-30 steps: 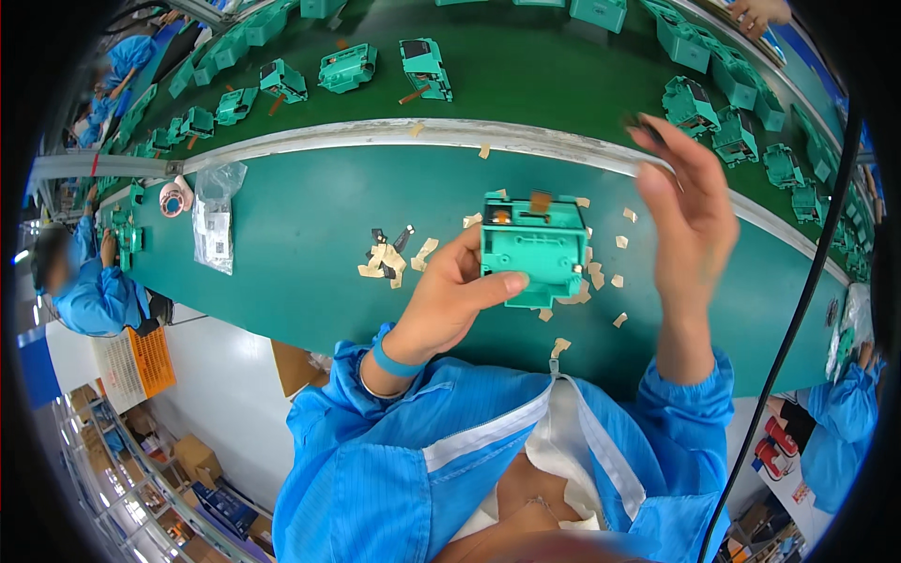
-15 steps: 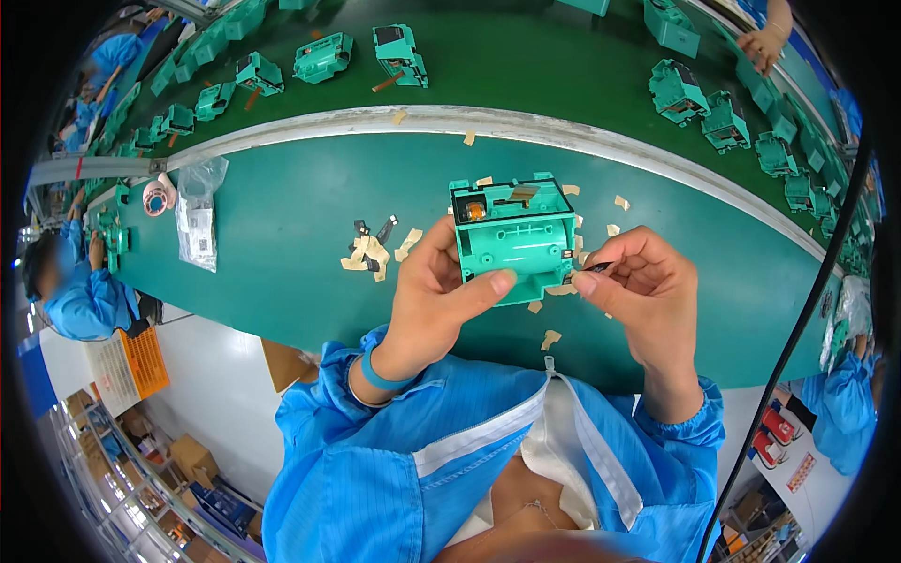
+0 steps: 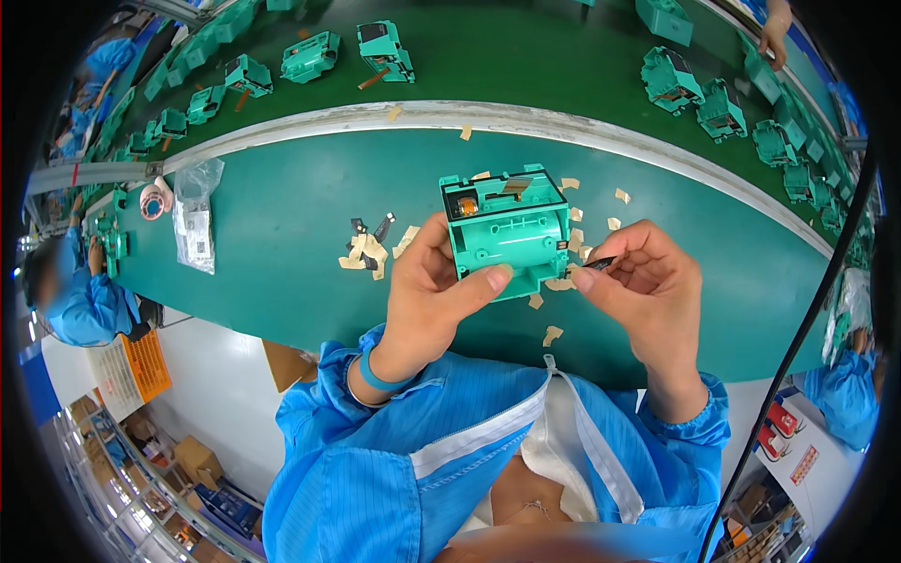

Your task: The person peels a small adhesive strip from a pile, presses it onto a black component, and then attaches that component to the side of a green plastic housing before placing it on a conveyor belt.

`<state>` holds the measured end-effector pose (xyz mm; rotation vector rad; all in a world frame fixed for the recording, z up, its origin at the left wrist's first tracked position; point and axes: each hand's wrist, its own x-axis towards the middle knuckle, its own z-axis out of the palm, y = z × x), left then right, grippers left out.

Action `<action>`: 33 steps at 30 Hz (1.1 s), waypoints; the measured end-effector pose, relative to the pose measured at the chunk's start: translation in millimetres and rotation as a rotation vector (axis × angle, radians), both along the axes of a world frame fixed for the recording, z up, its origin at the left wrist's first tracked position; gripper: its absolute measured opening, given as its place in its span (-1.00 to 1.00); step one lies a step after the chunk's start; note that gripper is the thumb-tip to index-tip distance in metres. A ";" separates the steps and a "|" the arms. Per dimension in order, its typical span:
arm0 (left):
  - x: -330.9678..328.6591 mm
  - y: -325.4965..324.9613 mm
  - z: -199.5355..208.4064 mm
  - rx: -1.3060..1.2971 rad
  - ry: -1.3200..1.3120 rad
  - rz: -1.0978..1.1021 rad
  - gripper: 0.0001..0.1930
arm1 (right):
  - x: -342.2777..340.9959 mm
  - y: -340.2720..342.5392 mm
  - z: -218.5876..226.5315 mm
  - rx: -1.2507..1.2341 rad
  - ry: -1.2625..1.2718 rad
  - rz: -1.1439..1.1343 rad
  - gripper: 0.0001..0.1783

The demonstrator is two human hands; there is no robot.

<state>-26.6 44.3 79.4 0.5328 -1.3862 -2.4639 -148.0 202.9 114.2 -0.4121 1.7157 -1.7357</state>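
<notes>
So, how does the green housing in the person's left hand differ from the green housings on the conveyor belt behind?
The held green housing is gripped by the left hand above the workbench; the housings on the belt lie untouched. The held one looks larger, being nearer the camera. It faces the person squarely; the belt ones are turned various ways. They share colour and boxy shape.

The light is bright and even, probably from lamps above, so shadows are soft and short. The green table (image 3: 282,244) shows only mild glare. The centre is sharp. Toward the rim, straight edges bend strongly, details become small and slightly blurred, and a black border surrounds the round picture.
</notes>
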 end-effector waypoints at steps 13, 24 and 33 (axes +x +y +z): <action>-1.2 1.0 2.6 -0.001 0.001 -0.014 -0.55 | -0.8 -3.6 -3.5 0.049 0.017 -0.001 -0.80; -2.0 2.2 4.2 -0.022 0.011 -0.009 -0.55 | -0.7 -4.3 -1.8 0.089 0.082 0.007 -0.80; 0.6 0.4 -0.7 0.116 0.028 -0.031 -0.57 | -0.6 -3.5 -3.5 0.077 0.010 0.009 -0.70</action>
